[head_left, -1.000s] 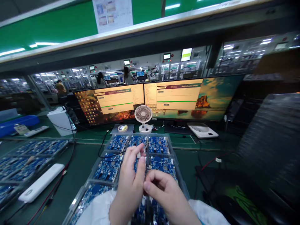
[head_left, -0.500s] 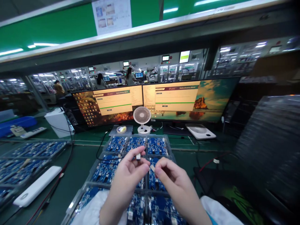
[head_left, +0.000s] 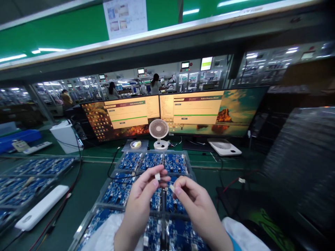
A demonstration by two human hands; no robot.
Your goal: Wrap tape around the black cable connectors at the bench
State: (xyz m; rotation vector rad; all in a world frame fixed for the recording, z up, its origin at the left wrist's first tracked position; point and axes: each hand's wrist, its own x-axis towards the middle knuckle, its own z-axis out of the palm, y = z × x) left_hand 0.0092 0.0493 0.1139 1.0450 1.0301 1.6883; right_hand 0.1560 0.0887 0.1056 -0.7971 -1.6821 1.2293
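Note:
My left hand (head_left: 141,191) is closed on a small white plug (head_left: 157,176), held between thumb and fingers. A black cable (head_left: 123,177) runs up to the back of this hand from the left; whether it joins the plug is hidden. To the right, my right hand (head_left: 195,198) pinches a small cream-coloured piece (head_left: 172,188), too small to name, pointing towards the left hand. The two hands are apart. Beneath both lies a clear plastic tray (head_left: 101,200) whose compartments hold several blue circuit boards (head_left: 116,190).
Two monitors (head_left: 125,118) stand behind a small white fan (head_left: 158,129). Another tray of boards (head_left: 34,181) and a long white device (head_left: 43,207) lie left. Stacked clear trays (head_left: 298,164) rise at right, near a dark mat (head_left: 235,202). Co-workers (head_left: 156,83) stand far back.
My left thumb has drawn back and the plug has turned and shifted slightly right in the fingers. The right hand has barely moved. A distant co-worker has shifted right.

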